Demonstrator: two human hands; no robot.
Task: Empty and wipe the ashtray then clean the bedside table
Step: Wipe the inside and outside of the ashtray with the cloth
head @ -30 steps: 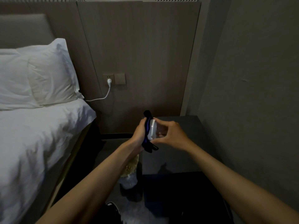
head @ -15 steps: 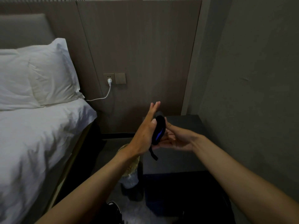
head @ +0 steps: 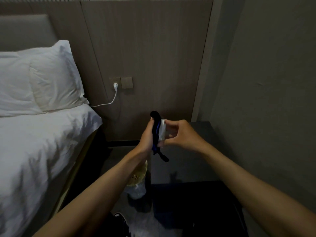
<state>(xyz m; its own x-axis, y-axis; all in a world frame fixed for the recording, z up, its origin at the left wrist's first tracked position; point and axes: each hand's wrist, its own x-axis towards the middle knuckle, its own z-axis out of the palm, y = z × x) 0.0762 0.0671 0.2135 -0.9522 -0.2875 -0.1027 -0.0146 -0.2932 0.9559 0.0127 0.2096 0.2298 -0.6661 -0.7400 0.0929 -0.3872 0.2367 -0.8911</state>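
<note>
Both our hands meet above the dark table (head: 196, 166): left hand (head: 147, 137) fingers grip the black ashtray (head: 156, 127) on edge, right hand (head: 181, 135) fingers press a white tissue (head: 162, 132) against it

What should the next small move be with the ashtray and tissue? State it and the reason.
Probably rub the white tissue around the inside of the dark ashtray. The left hand holds the ashtray on edge above the bedside table, and the right hand already presses the tissue against its face, so wiping looks under way rather than finished.
</note>
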